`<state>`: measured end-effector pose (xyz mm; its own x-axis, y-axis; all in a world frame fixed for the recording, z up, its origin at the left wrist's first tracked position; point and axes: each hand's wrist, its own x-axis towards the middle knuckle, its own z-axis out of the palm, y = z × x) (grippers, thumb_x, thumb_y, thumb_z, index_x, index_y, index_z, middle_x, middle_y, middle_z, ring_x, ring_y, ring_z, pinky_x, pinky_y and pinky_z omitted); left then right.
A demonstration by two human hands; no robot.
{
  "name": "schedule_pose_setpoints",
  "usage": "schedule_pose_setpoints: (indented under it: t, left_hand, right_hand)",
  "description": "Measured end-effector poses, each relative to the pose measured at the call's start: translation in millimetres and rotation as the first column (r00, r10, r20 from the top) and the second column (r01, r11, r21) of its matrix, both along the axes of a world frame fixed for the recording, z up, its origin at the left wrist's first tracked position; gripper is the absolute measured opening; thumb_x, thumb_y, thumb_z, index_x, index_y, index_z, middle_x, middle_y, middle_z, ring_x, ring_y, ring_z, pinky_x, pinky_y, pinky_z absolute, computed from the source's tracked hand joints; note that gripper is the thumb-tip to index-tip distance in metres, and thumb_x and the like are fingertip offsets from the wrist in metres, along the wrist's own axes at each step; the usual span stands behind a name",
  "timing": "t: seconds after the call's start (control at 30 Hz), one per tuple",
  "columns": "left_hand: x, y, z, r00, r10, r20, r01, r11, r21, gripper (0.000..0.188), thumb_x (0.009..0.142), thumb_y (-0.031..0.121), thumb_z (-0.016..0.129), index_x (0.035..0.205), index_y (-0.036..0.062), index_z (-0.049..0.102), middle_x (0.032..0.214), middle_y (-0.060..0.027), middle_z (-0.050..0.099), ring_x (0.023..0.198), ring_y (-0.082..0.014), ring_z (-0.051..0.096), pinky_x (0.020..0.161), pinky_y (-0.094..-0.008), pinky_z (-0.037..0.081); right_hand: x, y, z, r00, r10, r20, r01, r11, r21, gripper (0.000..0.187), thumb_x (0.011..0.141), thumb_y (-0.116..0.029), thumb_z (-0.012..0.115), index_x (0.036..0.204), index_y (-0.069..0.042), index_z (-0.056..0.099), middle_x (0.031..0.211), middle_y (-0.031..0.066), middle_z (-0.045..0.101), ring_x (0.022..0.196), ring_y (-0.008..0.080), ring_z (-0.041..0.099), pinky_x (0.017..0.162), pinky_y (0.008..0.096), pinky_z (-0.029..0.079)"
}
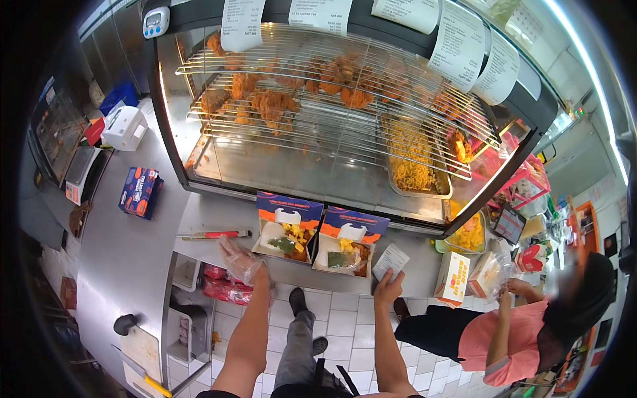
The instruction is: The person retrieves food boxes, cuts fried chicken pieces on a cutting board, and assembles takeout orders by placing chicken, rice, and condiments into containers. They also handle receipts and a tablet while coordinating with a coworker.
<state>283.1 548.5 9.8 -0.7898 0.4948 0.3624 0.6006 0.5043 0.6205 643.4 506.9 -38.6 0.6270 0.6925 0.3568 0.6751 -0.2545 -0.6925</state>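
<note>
My left hand [240,259], in a clear plastic glove, reaches over the counter edge with its fingers stretched out and nothing seen in them. A thin tool with a red handle [225,234] lies just beyond its fingertips. To its right stand two open takeaway boxes with purple lids raised, the left box [271,240] and the right box [326,254]. Each contains a white paper-wrapped portion, a green packet, yellow pieces and browned food. Beside the right box, my bare right hand [387,288] pinches a printed paper slip [391,260].
Behind the boxes, a glass warming cabinet [318,166] displays fried chicken on racks and a tray of yellow shreds [411,162]. A co-worker [507,331] at right handles a plastic bag [502,265] near a white-and-yellow box [452,277]. A purple box [140,192] stands left; a yellow-handled knife [156,386] lies lower left.
</note>
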Motion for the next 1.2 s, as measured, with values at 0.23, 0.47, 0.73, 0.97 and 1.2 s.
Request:
schedule_pose_setpoints:
  t: [0.23,0.47,0.73,0.97,1.2]
  left_hand:
    - [3.2,-0.7,11.2,0.991,0.003,0.137,-0.003,1.0,0.002,0.062,0.09,-0.005,0.054,0.149,0.0064,0.04,0.153,-0.018,0.043,0.127,-0.0357,0.054,0.107,-0.0402,0.045]
    - [-0.3,1.7,0.9,1.0,-0.016,0.008,0.016,1.0,-0.027,0.056,0.093,-0.002,0.051,0.148,0.0054,0.04,0.153,-0.0199,0.042,0.128,-0.0371,0.054,0.106,-0.0433,0.045]
    - [1.7,0.9,-7.5,0.999,-0.012,0.049,0.01,0.999,0.036,0.057,0.093,-0.001,0.053,0.149,0.0058,0.041,0.148,-0.0203,0.048,0.123,-0.0361,0.059,0.105,-0.0407,0.047]
    - [-0.1,2.0,-35.3,0.999,-0.031,0.005,0.031,0.999,0.034,0.058,0.093,-0.002,0.053,0.149,0.0058,0.041,0.147,-0.0202,0.049,0.123,-0.0358,0.059,0.105,-0.0405,0.047]
    - [11.1,-4.4,-55.5,0.996,-0.084,0.035,0.084,0.996,0.018,0.058,0.092,-0.002,0.053,0.149,0.0057,0.041,0.147,-0.0201,0.049,0.124,-0.0355,0.059,0.105,-0.0403,0.047]
  right_hand:
    - [1.1,1.7,-2.5,0.999,-0.031,0.01,0.031,0.999,-0.04,0.036,0.101,-0.034,0.058,0.119,-0.003,0.056,0.084,0.0266,0.071,0.076,0.0472,0.069,0.064,0.0508,0.052]
    - [2.8,1.4,-4.1,0.999,-0.037,-0.029,0.035,0.997,-0.076,0.036,0.101,-0.033,0.059,0.121,-0.002,0.055,0.088,0.0269,0.071,0.08,0.0474,0.069,0.066,0.0513,0.053]
    - [4.3,0.7,-12.9,0.993,-0.117,-0.024,0.112,0.983,-0.145,0.041,0.1,-0.039,0.058,0.118,-0.003,0.058,0.075,0.0252,0.068,0.069,0.0484,0.066,0.06,0.0533,0.05]
    - [8.4,0.9,-10.0,0.996,-0.057,0.068,0.058,0.998,-0.017,0.032,0.097,-0.035,0.065,0.114,-0.008,0.062,0.069,0.0209,0.066,0.065,0.0432,0.066,0.058,0.0502,0.05]
    - [10.5,0.6,-7.5,0.995,-0.04,0.094,0.046,0.997,-0.058,0.032,0.097,-0.036,0.063,0.116,-0.011,0.059,0.066,0.0161,0.065,0.061,0.0384,0.065,0.055,0.0487,0.049]
